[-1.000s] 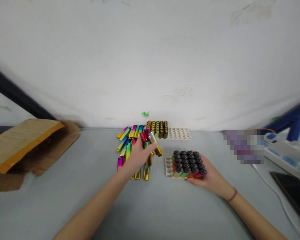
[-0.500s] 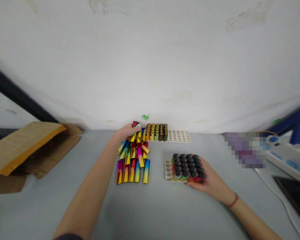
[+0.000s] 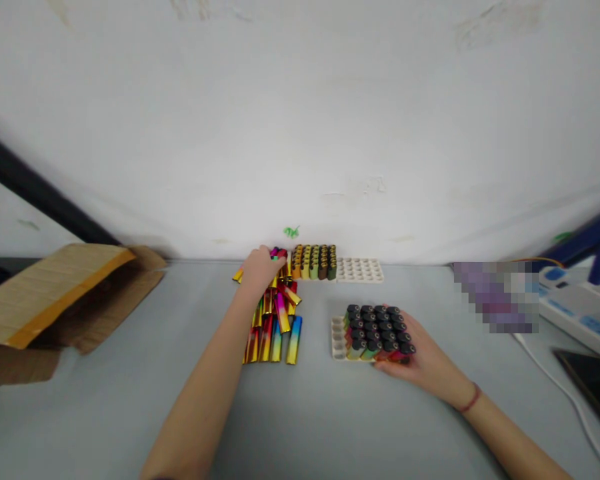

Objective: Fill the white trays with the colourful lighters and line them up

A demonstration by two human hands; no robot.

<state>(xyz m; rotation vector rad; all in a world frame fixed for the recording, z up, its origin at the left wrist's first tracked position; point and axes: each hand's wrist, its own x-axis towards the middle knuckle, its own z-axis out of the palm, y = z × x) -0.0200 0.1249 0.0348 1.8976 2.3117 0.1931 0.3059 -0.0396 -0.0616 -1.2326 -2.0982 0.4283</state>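
A heap of shiny rainbow-coloured lighters (image 3: 276, 323) lies on the grey table. My left hand (image 3: 260, 270) rests on the far end of that heap with its fingers curled down over a few lighters. My right hand (image 3: 420, 357) grips the near right side of a white tray (image 3: 337, 337), most of whose holes hold black-capped lighters (image 3: 377, 327) standing upright. Its left column of holes is empty.
A second white tray (image 3: 360, 270) stands against the wall, its left half filled with upright lighters (image 3: 314, 260). An open cardboard box (image 3: 55, 297) lies at the left. A white power strip (image 3: 580, 310), a cable and a dark phone (image 3: 593, 380) sit at the right.
My left hand went from above the heap's middle to its far end by the wall, then settled lower onto the lighters there. The right hand and its tray stayed put.
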